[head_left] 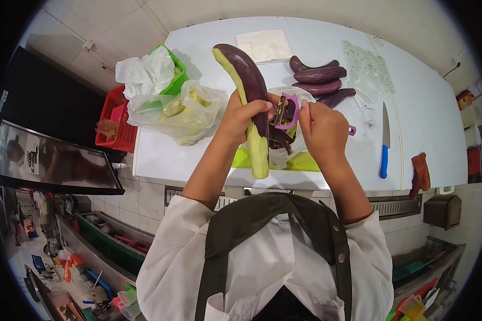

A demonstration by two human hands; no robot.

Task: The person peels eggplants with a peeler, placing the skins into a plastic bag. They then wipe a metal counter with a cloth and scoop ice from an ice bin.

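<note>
**Eggplant (250,83) partly peeled**

Head view: the left hand (241,119) grips the eggplant above the table (426,134); the right hand (325,131) clasps a purple peeler (296,109) beside it. Peeling seems underway; another stroke likely needs unpeeled surface facing the peeler.

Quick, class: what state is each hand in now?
Left hand: closed around a partly peeled eggplant.
Right hand: closed, holding a purple peeler.
</note>
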